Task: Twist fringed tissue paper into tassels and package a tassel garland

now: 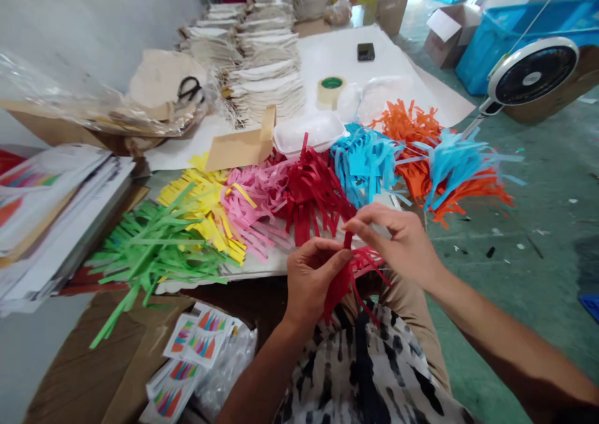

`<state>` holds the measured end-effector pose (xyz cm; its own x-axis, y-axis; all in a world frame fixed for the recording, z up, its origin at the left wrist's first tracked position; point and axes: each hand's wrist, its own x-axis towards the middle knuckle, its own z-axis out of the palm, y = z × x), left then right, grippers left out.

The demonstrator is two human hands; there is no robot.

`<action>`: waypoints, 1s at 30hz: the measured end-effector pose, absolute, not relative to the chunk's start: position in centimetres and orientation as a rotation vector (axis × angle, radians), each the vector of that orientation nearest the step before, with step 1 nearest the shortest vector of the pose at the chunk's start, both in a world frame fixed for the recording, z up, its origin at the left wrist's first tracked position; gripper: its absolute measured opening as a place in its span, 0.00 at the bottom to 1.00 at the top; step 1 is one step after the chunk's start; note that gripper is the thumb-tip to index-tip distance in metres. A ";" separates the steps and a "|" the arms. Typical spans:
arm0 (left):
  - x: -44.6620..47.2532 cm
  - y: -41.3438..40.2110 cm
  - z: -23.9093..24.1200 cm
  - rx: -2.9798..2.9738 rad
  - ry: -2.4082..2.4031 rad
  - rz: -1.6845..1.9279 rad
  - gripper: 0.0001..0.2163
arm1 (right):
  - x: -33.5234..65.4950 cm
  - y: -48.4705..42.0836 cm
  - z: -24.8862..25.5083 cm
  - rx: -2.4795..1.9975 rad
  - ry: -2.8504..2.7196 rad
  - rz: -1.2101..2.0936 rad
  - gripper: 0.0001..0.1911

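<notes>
Between my hands is a red paper tassel, its cut strips hanging down over my lap. My left hand pinches it near its narrow top. The fingertips of my right hand are closed together at the upper end of that twisted top. Just beyond lie more red tassels, with pink tassels and yellow tassels to their left. Green tassels overhang the near left edge of the table. Light blue tassels and orange tassels are on the right.
Behind the tassels are a white plastic tray, brown cardboard, a tape roll and tall paper stacks. Scissors lie back left. A fan stands right. Printed cards sit in a box below left.
</notes>
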<state>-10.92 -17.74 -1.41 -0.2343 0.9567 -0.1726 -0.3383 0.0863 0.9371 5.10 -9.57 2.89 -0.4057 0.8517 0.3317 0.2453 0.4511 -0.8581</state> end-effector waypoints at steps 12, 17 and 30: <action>-14.9 -17.0 -1.6 0.384 1.169 1.426 0.12 | -6.4 15.6 1.9 -1.536 -2.437 0.229 0.17; -15.2 -16.5 -1.7 0.329 1.152 1.437 0.13 | -8.2 17.4 0.7 -1.629 -2.477 0.279 0.12; -14.3 -16.9 -2.3 0.417 1.174 1.506 0.11 | -3.0 5.3 4.1 -1.019 -1.968 0.631 0.07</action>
<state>-14.25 -16.90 -2.33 -0.3118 0.8905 -0.3313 -0.5383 0.1218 0.8339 -2.99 5.26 4.10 -0.3426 0.8341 0.4324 0.4271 0.5482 -0.7190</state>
